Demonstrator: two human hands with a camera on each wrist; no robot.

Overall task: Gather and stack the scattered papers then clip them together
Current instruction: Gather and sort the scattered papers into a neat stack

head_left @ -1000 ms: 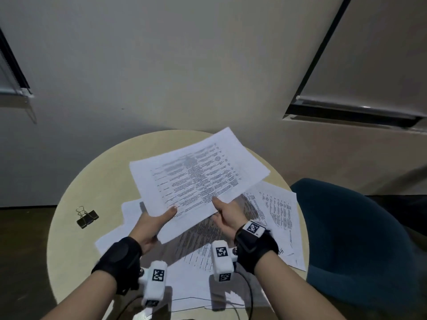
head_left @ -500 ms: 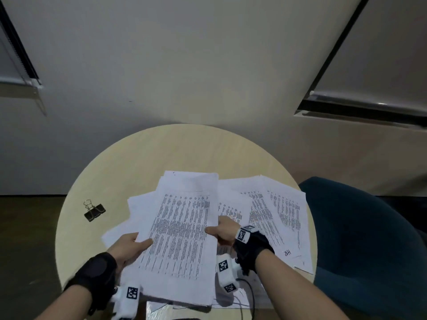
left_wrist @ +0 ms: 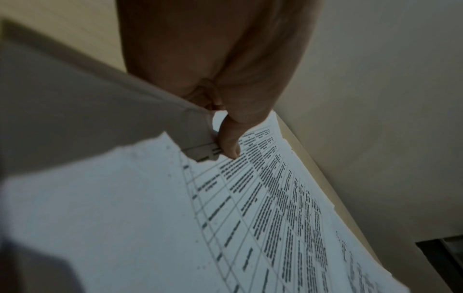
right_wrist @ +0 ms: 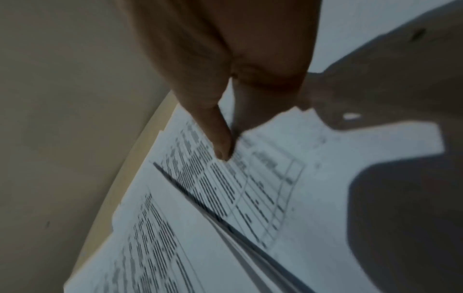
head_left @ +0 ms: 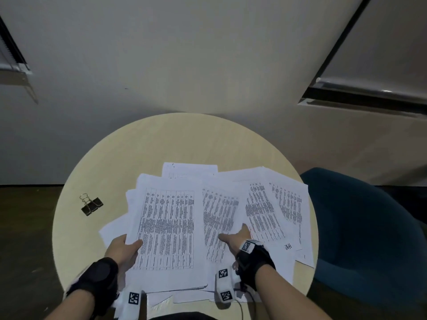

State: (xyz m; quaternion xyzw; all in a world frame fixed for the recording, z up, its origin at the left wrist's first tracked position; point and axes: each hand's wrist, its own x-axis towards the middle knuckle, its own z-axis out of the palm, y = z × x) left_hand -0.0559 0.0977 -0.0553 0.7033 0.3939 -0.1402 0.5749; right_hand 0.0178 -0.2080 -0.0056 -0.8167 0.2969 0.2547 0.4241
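White printed sheets (head_left: 215, 218) lie fanned across the near half of the round beige surface (head_left: 147, 146), overlapping from centre to right edge. The left hand (head_left: 122, 249) pinches the near left edge of the top sheet (head_left: 166, 229), thumb on the printed face and fingers underneath, as the left wrist view confirms. The right hand (head_left: 235, 236) pinches a neighbouring sheet (head_left: 219, 215) just to the right, thumb on top.

Change since one second ago: the top sheet was then held raised and slanted by both hands above the pile; it now lies squared and low over the pile, and the right hand has left it for the next sheet. Judged from this, one sheet has been added to the stack and gathering of the right-hand sheets is under way; several remain spread out, so alignment and clipping are not yet done.

The black binder clip (head_left: 91, 205) rests on the surface to the far left of the papers, well apart from them and untouched.

Limits of view: the fingers under each sheet are hidden. The number of sheets cannot be counted. The right wrist view is blurred. Printed text is illegible except a handwritten mark near the right edge. A dark blue chair (head_left: 369, 227) stands to the right, partly cut off.
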